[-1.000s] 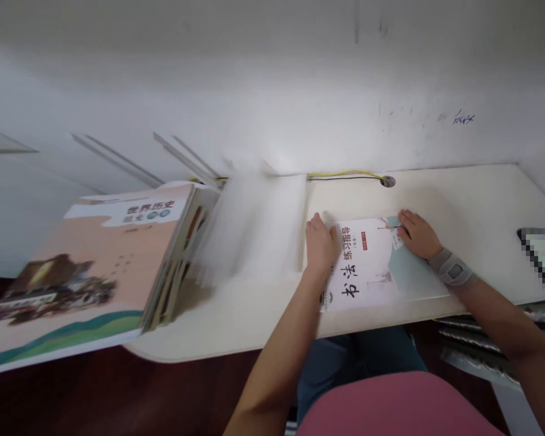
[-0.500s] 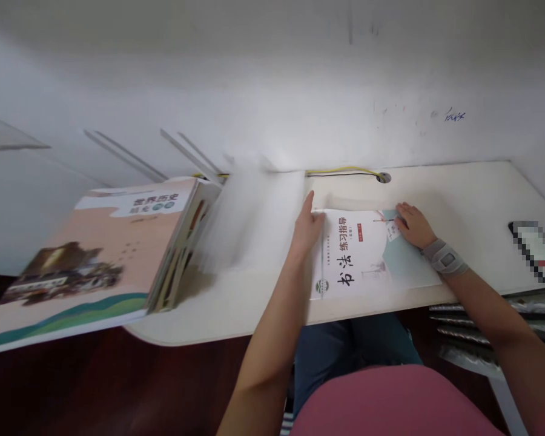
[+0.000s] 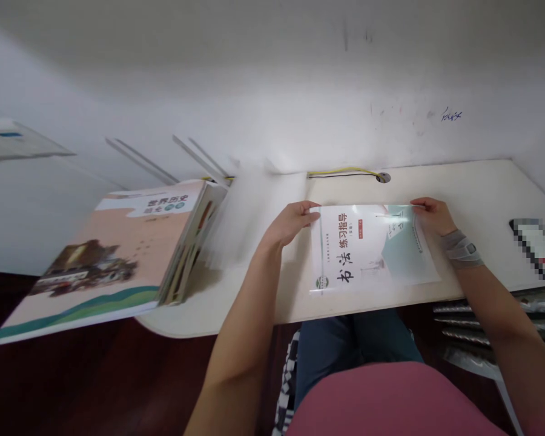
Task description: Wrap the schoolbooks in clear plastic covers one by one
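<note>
Both hands have shifted to the book's far corners, where half a second ago they lay flatter along its sides. The left hand (image 3: 293,223) pinches one corner between thumb and fingers, and the right hand (image 3: 437,215) grips the other, its fingertips partly lost behind the cover. The book (image 3: 358,254) is over the desk (image 3: 254,312), near its front edge; I can't tell whether it's raised. Glare whitens its clear wrap. Leftward, pale sheets (image 3: 277,200) blur too much to count, beside a pile of books (image 3: 104,254). At far right, a phone (image 3: 538,245) is pixelated and cut off.
</note>
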### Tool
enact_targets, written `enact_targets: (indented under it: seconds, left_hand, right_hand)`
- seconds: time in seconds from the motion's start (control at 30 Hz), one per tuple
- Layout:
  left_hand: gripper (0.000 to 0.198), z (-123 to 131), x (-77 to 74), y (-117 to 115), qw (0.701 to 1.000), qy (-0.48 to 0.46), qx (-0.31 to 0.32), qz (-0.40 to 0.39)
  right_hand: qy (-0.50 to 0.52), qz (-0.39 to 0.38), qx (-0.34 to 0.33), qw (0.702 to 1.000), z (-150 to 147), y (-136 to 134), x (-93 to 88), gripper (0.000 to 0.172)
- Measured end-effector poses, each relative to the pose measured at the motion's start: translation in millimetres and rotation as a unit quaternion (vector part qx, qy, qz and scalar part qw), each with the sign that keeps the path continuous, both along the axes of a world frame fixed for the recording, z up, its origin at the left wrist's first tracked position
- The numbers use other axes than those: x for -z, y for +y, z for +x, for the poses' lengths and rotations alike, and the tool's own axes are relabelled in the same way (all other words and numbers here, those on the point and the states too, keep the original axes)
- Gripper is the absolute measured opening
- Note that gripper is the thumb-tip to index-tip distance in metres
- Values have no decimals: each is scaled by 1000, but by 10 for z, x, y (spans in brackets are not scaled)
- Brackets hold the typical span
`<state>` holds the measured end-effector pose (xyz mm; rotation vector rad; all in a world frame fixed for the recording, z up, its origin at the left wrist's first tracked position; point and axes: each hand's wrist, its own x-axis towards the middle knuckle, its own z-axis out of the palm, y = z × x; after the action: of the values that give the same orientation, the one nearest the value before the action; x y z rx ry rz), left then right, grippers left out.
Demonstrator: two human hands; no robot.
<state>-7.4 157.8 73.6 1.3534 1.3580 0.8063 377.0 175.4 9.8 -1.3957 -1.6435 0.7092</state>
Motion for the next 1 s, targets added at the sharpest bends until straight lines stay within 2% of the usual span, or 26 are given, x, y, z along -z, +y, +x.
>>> enact_targets:
  seconds: [0.1,0.2,0.3,0.4,0.57,0.67,0.83,1.0]
  left_hand:
    - [17,8,96,6,999,9,-37,-8]
    - [17,52,146,23,997,21,-76,-12]
    - [19,122,176,64,986,138,-89,15]
    - [20,181,226,125,957,282,-72,24]
    - [34,262,331,174,930,360,-75,31]
    - [35,355,343,128,908,410,-71,56]
    - [38,507,342,23,838,528,-7,141]
    - [43,570,391,-43,833,529,26,158]
  right_hand:
    - [26,-19,4,999,35,11,-26,33]
    - [-16,-7,57,998,-11,46,-21,36]
    - [-61,-1,94,994,-97,110,26,34]
    - [-115,1,121,986,-172,156,76,25]
    - [-261,-30,142,954,-232,128,79,20]
    - [-316,-4,138,939,-239,100,78,22]
    - [-365,23,125,922,-233,117,138,25]
    - [-369,31,122,921,-216,153,174,28]
